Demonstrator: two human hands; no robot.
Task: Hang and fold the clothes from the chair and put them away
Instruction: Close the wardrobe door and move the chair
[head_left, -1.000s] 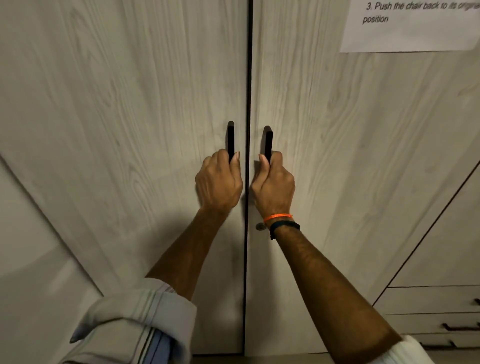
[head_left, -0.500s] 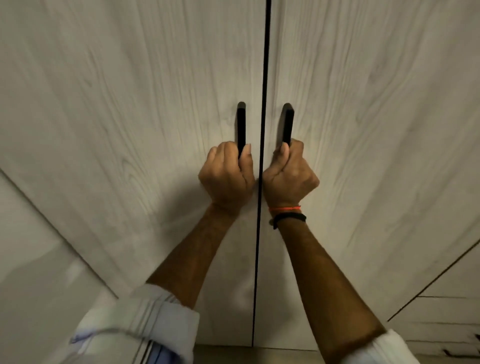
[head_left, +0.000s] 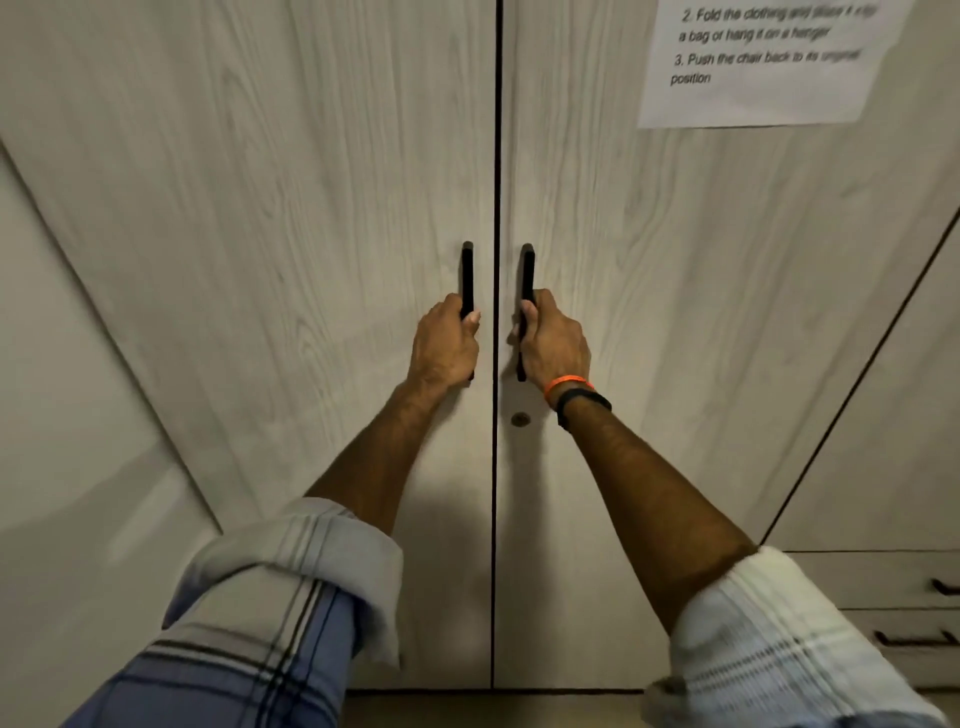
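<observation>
Two pale wood-grain wardrobe doors fill the view, the left door (head_left: 260, 234) and the right door (head_left: 701, 286), with a thin dark seam between them. My left hand (head_left: 445, 345) grips the black left handle (head_left: 467, 270). My right hand (head_left: 553, 343) grips the black right handle (head_left: 528, 270). Both doors look closed. No clothes or chair are in view.
A printed instruction sheet (head_left: 763, 62) is taped to the right door's upper part. A small round lock (head_left: 519, 419) sits below my right hand. Drawers with dark pulls (head_left: 914, 636) stand at the lower right. A plain side panel (head_left: 62, 415) lies at the left.
The view has pulled back and tilted up, so the sheet shows again. Both hands stay on the handles, now slightly farther apart with arms more extended.
</observation>
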